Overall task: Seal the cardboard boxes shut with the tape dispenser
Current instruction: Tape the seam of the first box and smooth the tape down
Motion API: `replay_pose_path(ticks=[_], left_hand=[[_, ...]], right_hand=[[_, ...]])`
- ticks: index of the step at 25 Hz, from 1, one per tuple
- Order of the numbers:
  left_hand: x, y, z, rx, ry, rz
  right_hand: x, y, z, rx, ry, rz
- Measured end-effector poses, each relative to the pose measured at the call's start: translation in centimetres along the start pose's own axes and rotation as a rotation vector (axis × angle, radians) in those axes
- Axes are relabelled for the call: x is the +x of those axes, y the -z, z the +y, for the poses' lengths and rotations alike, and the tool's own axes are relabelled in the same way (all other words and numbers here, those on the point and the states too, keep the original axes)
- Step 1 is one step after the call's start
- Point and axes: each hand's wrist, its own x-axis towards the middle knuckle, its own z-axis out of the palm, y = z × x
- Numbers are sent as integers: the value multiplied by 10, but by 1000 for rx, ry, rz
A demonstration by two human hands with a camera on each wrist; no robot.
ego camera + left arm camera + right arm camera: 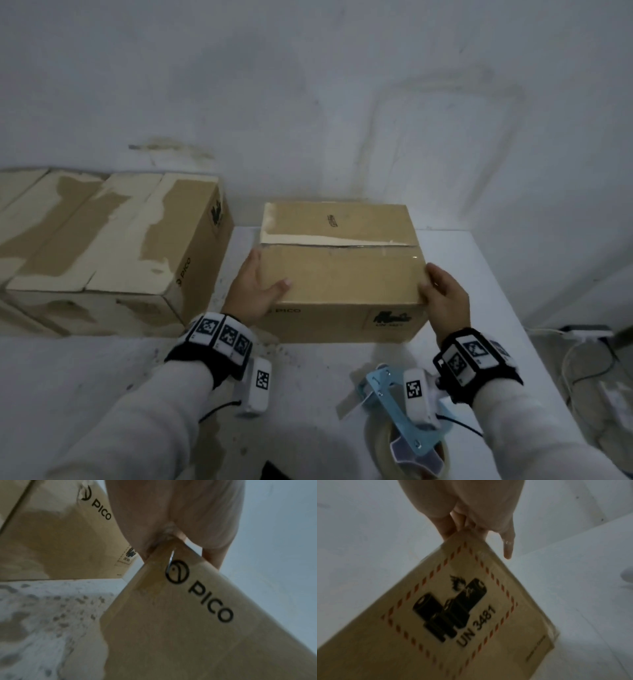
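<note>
A brown cardboard box (339, 274) with closed top flaps stands on the white table (486, 308); a pale torn strip runs beside its middle seam. My left hand (258, 291) grips its near left corner, thumb on top and fingers down the side. My right hand (445, 298) grips the near right corner in the same way. In the left wrist view the left hand (171, 513) straddles the box (171, 628) edge. In the right wrist view the right hand (467, 504) holds the box (453, 615) above its battery label. The blue tape dispenser (383, 401) lies under my right wrist, held by neither hand.
A larger cardboard box (113, 240) with torn pale patches stands close on the left, also seen as the other box (60, 540) from the left wrist. A white wall rises just behind. Cables (582, 363) lie beyond the table's right edge.
</note>
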Motion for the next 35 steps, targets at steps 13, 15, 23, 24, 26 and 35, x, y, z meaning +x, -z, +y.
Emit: replay_pose_path(ticks=[13, 15, 23, 24, 26, 35], left_hand=[[91, 55, 31, 498, 127, -272], [103, 55, 32, 527, 94, -304], [127, 41, 40, 509, 139, -249], [132, 41, 40, 493, 118, -233], [140, 43, 42, 413, 125, -247], [165, 44, 38, 309, 220, -285]], right_hand=[[60, 11, -50, -583, 91, -411], [74, 6, -54, -561, 71, -409], [131, -17, -61, -556, 26, -398], [135, -19, -63, -575, 34, -413], [142, -24, -70, -619, 33, -453], [168, -40, -72, -671, -27, -442]])
